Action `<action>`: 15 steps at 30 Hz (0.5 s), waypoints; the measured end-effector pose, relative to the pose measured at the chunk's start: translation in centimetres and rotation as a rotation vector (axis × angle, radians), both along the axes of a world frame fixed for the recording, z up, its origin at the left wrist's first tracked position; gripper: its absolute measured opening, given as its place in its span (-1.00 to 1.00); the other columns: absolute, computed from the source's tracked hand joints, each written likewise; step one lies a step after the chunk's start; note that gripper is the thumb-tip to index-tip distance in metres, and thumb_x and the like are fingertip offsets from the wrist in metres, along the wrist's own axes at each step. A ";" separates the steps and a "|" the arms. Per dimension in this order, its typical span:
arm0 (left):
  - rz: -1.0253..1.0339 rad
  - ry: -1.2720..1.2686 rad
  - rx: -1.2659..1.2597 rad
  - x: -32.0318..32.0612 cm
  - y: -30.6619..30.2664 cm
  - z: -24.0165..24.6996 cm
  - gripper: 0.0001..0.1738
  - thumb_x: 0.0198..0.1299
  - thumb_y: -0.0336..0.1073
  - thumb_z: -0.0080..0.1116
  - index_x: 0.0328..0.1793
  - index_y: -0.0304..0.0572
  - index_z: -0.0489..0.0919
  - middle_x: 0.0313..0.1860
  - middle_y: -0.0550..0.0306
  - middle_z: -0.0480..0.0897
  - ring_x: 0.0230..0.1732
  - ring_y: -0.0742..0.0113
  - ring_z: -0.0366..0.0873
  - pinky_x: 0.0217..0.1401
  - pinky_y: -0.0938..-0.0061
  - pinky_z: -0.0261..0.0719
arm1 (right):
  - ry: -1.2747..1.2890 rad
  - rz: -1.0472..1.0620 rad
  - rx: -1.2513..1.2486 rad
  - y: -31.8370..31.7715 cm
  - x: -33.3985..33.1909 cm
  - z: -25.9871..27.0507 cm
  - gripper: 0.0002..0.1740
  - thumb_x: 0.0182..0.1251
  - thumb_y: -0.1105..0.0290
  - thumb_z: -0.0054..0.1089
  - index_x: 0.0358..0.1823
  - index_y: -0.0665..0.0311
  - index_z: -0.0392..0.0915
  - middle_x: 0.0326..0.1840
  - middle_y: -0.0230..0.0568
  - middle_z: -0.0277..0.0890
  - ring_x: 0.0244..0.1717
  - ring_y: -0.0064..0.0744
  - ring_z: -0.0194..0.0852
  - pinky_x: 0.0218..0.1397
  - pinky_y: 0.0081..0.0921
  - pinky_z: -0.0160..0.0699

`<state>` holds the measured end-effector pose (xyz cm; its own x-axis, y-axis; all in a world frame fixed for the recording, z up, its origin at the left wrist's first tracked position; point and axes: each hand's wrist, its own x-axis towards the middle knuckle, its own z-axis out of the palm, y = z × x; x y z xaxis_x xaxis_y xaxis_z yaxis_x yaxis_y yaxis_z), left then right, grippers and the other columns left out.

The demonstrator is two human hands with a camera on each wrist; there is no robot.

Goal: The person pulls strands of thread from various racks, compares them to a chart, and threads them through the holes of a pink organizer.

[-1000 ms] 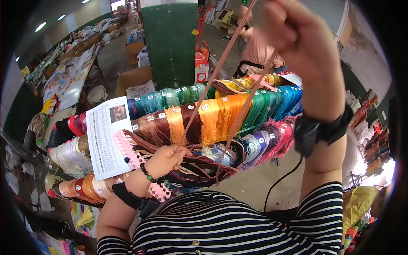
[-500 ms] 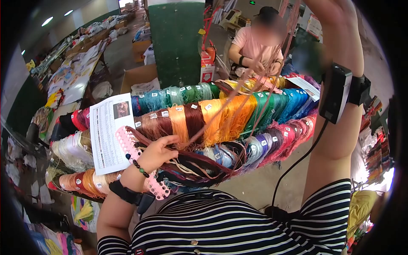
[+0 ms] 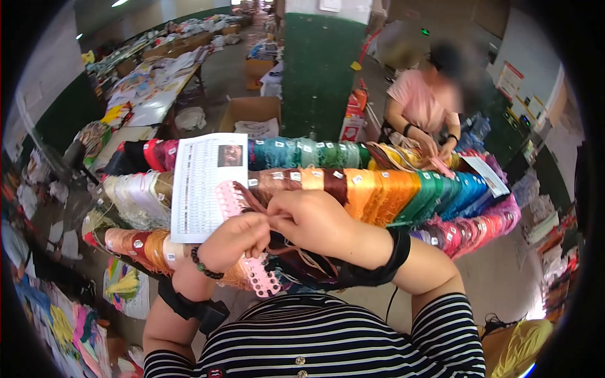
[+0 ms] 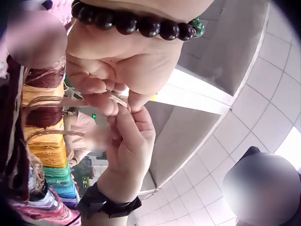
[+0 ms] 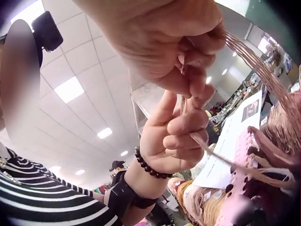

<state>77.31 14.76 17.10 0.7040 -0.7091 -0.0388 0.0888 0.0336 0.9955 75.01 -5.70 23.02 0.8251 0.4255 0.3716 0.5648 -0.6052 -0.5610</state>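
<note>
Both hands meet over the thread rack, fingertips close together. The left hand (image 3: 234,244), with a dark bead bracelet, pinches a pinkish-brown thread strand (image 5: 214,157) that trails down to a pink perforated strip (image 5: 235,200). The right hand (image 3: 328,227) pinches the same kind of thread; in the right wrist view a flat bundle of strands (image 5: 263,70) runs from its fingers. In the left wrist view the left hand (image 4: 117,70) and right hand (image 4: 129,150) touch at the fingertips. Dark and pink threads hang from the pink strip (image 3: 261,277), partly hidden behind the hands.
Rows of labelled thread bundles (image 3: 372,195) in many colours fill the rack. A printed sheet (image 3: 201,195) lies on its left. Beyond are a green pillar (image 3: 324,75), a cardboard box (image 3: 252,113) and a person in pink (image 3: 419,101) handling threads at the rack's far side.
The right hand has come down from high up at the right to meet the left hand. The head view has turned, so the rack and pillar appear farther right.
</note>
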 end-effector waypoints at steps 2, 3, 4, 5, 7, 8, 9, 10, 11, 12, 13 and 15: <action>0.028 0.058 -0.054 -0.2 1.1 -1.0 -0.71 0.45 -0.20 -0.03 -0.09 -0.29 0.58 -0.52 0.36 0.40 -0.51 0.62 0.29 -0.44 0.71 0.26 | 0.080 0.025 0.075 0.7 0.0 -0.8 -0.91 0.16 0.42 0.28 -0.33 0.26 0.62 -0.42 -0.09 0.58 -0.37 -0.12 0.59 -0.27 -0.33 0.54; 0.073 0.074 -0.058 -0.4 1.6 -1.4 -0.72 0.44 -0.21 -0.02 -0.10 -0.29 0.58 -0.51 0.36 0.40 -0.51 0.63 0.28 -0.44 0.71 0.26 | 0.084 0.073 0.102 0.8 0.3 -1.8 -0.91 0.15 0.43 0.28 -0.34 0.26 0.61 -0.43 -0.07 0.58 -0.36 -0.08 0.59 -0.27 -0.28 0.53; 0.116 0.092 -0.063 -0.5 2.1 -1.8 -0.74 0.43 -0.23 -0.01 -0.10 -0.29 0.59 -0.51 0.37 0.41 -0.50 0.63 0.27 -0.44 0.71 0.26 | 0.090 0.119 0.129 1.0 0.7 -2.7 -0.92 0.14 0.43 0.28 -0.35 0.26 0.61 -0.43 -0.05 0.58 -0.36 -0.03 0.59 -0.27 -0.24 0.53; 0.157 0.110 -0.068 -0.6 2.6 -2.3 -0.75 0.42 -0.25 0.01 -0.11 -0.29 0.59 -0.51 0.38 0.41 -0.50 0.64 0.26 -0.43 0.72 0.25 | 0.110 0.153 0.077 1.3 1.0 -3.2 -0.92 0.20 0.43 0.26 -0.34 0.27 0.61 -0.37 -0.11 0.58 -0.30 -0.11 0.59 -0.22 -0.33 0.52; 0.211 0.049 -0.053 -0.8 3.2 -3.2 -0.75 0.42 -0.25 0.02 -0.09 -0.30 0.60 -0.50 0.38 0.42 -0.49 0.64 0.25 -0.43 0.71 0.25 | 0.150 0.258 0.201 2.1 2.3 -4.6 -0.91 0.26 0.42 0.24 -0.30 0.29 0.60 -0.26 -0.19 0.59 -0.18 -0.26 0.58 -0.10 -0.40 0.51; 0.235 0.017 -0.046 -0.7 3.5 -3.7 -0.75 0.42 -0.25 0.03 -0.09 -0.30 0.60 -0.49 0.38 0.42 -0.49 0.64 0.24 -0.43 0.71 0.25 | 0.170 0.307 0.262 2.5 2.9 -5.2 -0.90 0.30 0.42 0.23 -0.28 0.29 0.59 -0.21 -0.23 0.59 -0.12 -0.33 0.57 -0.03 -0.43 0.50; 0.222 0.032 -0.053 -0.1 4.1 -4.7 -0.75 0.40 -0.24 0.06 -0.05 -0.30 0.60 -0.43 0.33 0.52 -0.46 0.63 0.33 -0.39 0.72 0.31 | 0.684 0.371 0.595 3.2 3.2 -5.8 -0.89 0.37 0.39 0.17 -0.27 0.27 0.57 -0.13 -0.33 0.54 -0.07 -0.39 0.51 0.06 -0.42 0.46; 0.243 0.047 -0.032 0.0 4.5 -5.3 -0.74 0.40 -0.23 0.07 -0.05 -0.30 0.60 -0.38 0.31 0.56 -0.43 0.62 0.37 -0.38 0.72 0.33 | 0.846 0.442 0.762 3.7 3.7 -6.0 -0.89 0.39 0.39 0.16 -0.27 0.26 0.56 -0.15 -0.34 0.53 -0.09 -0.42 0.50 0.05 -0.46 0.46; 0.262 0.059 -0.011 0.1 4.7 -5.4 -0.74 0.39 -0.23 0.07 -0.04 -0.30 0.60 -0.34 0.29 0.59 -0.41 0.62 0.41 -0.36 0.72 0.35 | 1.006 0.509 0.930 4.2 4.2 -5.9 -0.89 0.40 0.38 0.14 -0.26 0.26 0.56 -0.16 -0.35 0.52 -0.11 -0.46 0.48 0.04 -0.49 0.46; 0.280 0.071 0.010 0.4 4.9 -5.5 -0.73 0.39 -0.22 0.08 -0.03 -0.30 0.60 -0.30 0.27 0.62 -0.38 0.61 0.45 -0.34 0.73 0.37 | 1.165 0.573 1.098 4.8 4.8 -5.6 -0.89 0.41 0.38 0.13 -0.26 0.25 0.55 -0.18 -0.35 0.51 -0.13 -0.49 0.47 0.03 -0.53 0.46; 0.253 0.042 0.100 1.2 5.8 -5.6 -0.76 0.37 -0.24 0.09 -0.01 -0.24 0.60 -0.18 0.26 0.66 -0.31 0.57 0.54 -0.32 0.74 0.40 | 1.118 0.521 1.129 5.4 5.3 -5.1 -0.88 0.42 0.36 0.11 -0.25 0.24 0.54 -0.25 -0.35 0.50 -0.18 -0.58 0.44 -0.07 -0.68 0.42; 0.411 0.128 0.070 3.0 7.0 -5.7 -0.76 0.36 -0.23 0.08 0.01 -0.20 0.59 -0.10 0.25 0.65 -0.23 0.54 0.54 -0.26 0.68 0.41 | 0.999 0.238 0.868 5.9 8.7 -5.4 -0.88 0.42 0.38 0.11 -0.23 0.27 0.54 -0.32 -0.37 0.50 -0.25 -0.61 0.46 -0.16 -0.72 0.42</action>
<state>80.35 21.81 11.38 0.9135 -0.3637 -0.1826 0.2054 0.0247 0.9784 83.71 0.16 17.58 0.8386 0.5312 -0.1210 -0.2678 0.2085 -0.9407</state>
